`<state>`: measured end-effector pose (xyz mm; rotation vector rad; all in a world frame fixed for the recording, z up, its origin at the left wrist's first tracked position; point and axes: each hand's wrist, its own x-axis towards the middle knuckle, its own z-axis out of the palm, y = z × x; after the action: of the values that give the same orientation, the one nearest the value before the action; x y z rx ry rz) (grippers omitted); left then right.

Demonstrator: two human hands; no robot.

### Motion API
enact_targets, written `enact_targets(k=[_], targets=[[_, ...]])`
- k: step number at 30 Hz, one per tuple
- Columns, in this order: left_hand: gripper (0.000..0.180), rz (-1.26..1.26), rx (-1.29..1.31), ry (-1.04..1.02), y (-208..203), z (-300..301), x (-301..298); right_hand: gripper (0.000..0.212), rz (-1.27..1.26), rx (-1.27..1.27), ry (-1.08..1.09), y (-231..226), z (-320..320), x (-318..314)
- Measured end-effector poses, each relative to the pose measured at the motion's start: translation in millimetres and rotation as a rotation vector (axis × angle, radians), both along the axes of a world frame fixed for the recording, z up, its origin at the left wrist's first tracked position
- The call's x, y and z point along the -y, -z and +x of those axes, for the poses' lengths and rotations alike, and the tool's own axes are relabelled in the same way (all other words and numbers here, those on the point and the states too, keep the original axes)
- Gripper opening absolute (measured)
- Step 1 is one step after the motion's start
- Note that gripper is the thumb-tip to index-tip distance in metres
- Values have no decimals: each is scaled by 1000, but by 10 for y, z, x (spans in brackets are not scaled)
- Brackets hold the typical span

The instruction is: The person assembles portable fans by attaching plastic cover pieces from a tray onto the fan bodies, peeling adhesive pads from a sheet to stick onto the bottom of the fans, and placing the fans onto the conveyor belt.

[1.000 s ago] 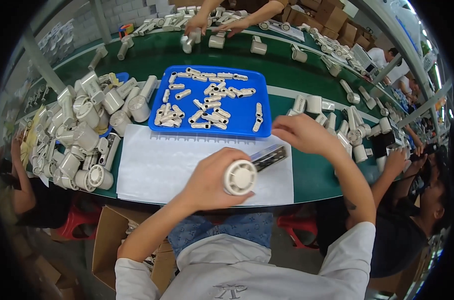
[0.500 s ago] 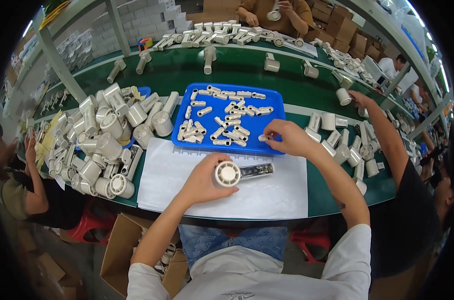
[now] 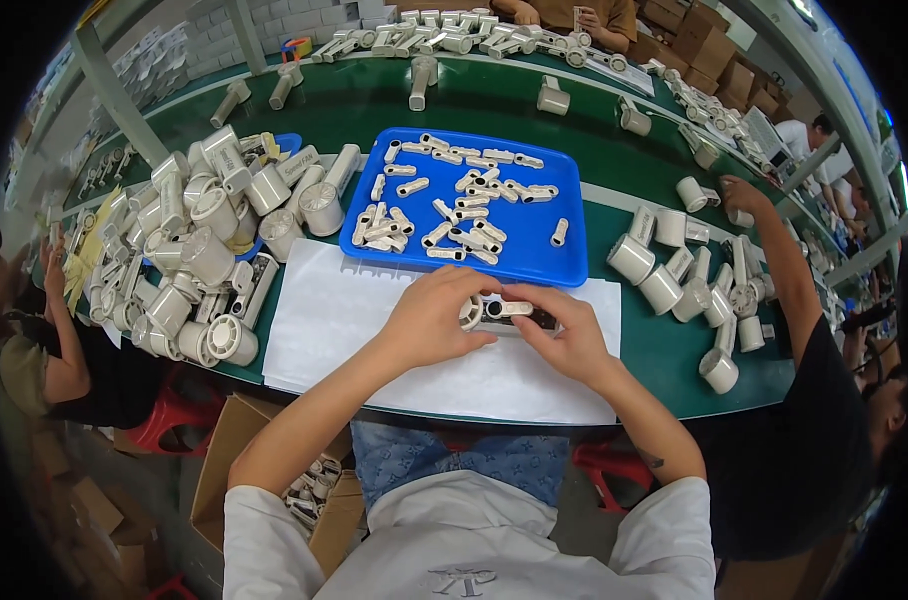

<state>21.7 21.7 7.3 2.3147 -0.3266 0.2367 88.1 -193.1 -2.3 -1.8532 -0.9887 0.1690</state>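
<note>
green bench top (image 3: 654, 350) runs under everything, with a white paper sheet (image 3: 344, 320) spread over its near edge in front of me. closest to me, both my hands meet over that sheet: my left hand (image 3: 429, 318) is curled around the round end of a white cylindrical housing (image 3: 472, 313), and my right hand (image 3: 564, 330) is closed around its other end, with the fingertips pinching a small white clip piece (image 3: 509, 309) against the dark opening in its side. the housing sits just above the paper, held between both hands, not resting free. i judge the risk is in that small piece: my fingers cover much of the slot, so if i press it in crooked it could jam or pop out and skid across the paper. just past my hands the blue tray (image 3: 564, 268) of loose small white parts (image 3: 444, 215) lies near my knuckles, so a lifted hand could knock its lip and scatter them. to my left, the heap of white housings (image 3: 189, 250) is stacked loosely and one could roll toward the edge. on my right, another person's arm (image 3: 784, 260) reaches among standing white cylinders (image 3: 674, 275), near enough to bump. far off, more parts line the back of the bench.
</note>
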Motion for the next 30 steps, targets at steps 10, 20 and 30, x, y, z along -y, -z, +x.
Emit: enact_targets(k=[10,20,30], targets=[[33,-42,56,-14,57,61,24,26,-18,106,97,11,-49,-57],[31,-32,80,23,81,64,9,24,-53,94,124,-11,-76,-70],[30,28,277,107,189,122,-81,18,-448,664,211,-200,-195,-225]])
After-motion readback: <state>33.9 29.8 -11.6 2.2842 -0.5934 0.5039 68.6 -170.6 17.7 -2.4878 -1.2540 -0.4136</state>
